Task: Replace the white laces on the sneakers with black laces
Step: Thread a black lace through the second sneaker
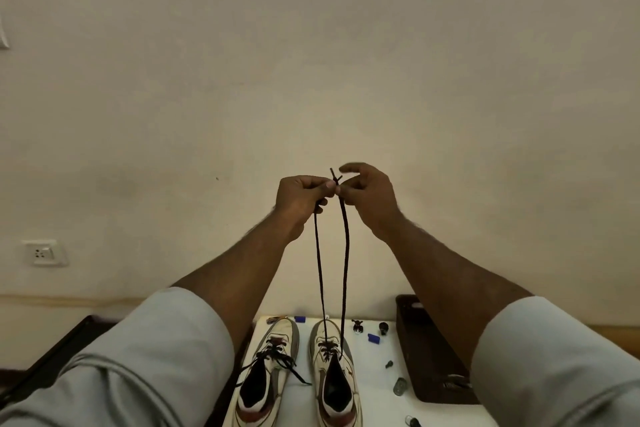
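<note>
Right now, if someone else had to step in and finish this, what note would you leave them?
Left hand: pinching one end of the black lace, raised high.
Right hand: pinching the other end beside it, index finger lifted.
Right sneaker: on the white table; both lace strands rise taut from its lower eyelets.
Left sneaker: beside it, black lace in, ends lying loose and untied.
Done: no white laces visible on either sneaker.
Left: even the ends, lace the right sneaker's upper eyelets, probably tie both.
</note>
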A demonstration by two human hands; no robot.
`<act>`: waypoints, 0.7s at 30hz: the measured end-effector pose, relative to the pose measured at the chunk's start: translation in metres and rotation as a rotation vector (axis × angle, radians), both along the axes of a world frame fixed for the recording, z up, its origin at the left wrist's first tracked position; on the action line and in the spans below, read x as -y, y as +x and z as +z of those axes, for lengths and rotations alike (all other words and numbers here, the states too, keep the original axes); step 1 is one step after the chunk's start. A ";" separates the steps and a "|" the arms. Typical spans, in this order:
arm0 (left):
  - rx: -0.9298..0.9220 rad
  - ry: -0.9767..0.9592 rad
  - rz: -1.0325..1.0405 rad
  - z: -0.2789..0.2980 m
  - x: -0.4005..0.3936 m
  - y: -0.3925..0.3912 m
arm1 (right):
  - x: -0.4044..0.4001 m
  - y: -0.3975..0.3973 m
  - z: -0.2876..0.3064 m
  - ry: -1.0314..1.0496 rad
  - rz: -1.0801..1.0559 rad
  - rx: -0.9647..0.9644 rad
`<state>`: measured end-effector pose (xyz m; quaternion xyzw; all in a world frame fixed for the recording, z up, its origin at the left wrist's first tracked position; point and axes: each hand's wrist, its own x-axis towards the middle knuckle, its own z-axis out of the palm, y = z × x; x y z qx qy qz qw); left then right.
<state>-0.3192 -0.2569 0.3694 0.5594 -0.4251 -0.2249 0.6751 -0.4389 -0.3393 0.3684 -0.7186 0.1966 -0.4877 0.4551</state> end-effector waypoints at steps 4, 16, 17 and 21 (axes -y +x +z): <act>0.067 0.065 -0.035 0.003 -0.003 0.002 | -0.001 -0.009 0.006 -0.065 0.005 -0.104; -0.361 0.246 0.103 0.008 -0.010 -0.019 | -0.021 -0.007 -0.009 -0.571 -0.310 -0.428; -0.400 0.276 0.088 0.009 -0.011 -0.021 | -0.022 -0.007 -0.011 -0.727 -0.365 -0.450; -0.373 0.456 -0.047 0.010 -0.015 -0.023 | -0.018 -0.012 -0.018 -1.192 -0.422 -0.444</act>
